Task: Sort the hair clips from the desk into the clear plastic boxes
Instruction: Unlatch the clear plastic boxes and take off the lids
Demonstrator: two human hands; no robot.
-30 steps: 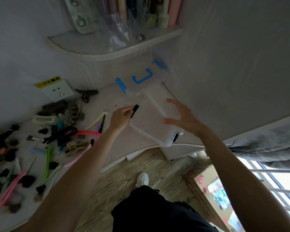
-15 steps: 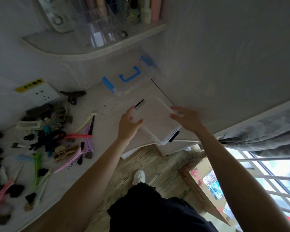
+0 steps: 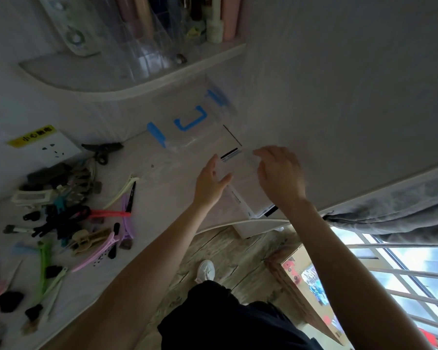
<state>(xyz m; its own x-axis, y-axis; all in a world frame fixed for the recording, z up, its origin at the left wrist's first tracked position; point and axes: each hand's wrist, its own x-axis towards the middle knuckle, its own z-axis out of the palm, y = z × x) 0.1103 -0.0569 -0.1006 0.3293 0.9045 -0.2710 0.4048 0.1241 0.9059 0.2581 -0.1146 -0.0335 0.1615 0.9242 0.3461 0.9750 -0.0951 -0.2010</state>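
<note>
Desk [image 3: 162, 173]: lying along the wall, carrying everything below.
Hair clips [image 3: 68, 218]: sitting in a loose pile at the desk's left end, well apart from both hands.
Clear plastic box [image 3: 248, 183]: resting at the desk's right edge, between the hands.
Blue-latched box [image 3: 195, 122]: standing just behind it.
Left hand [image 3: 210, 183]: reaching, fingers spread, touching the clear box's left side.
Right hand [image 3: 280, 173]: hovering over its right side, fingers loosely bent; contact cannot be told.
</note>
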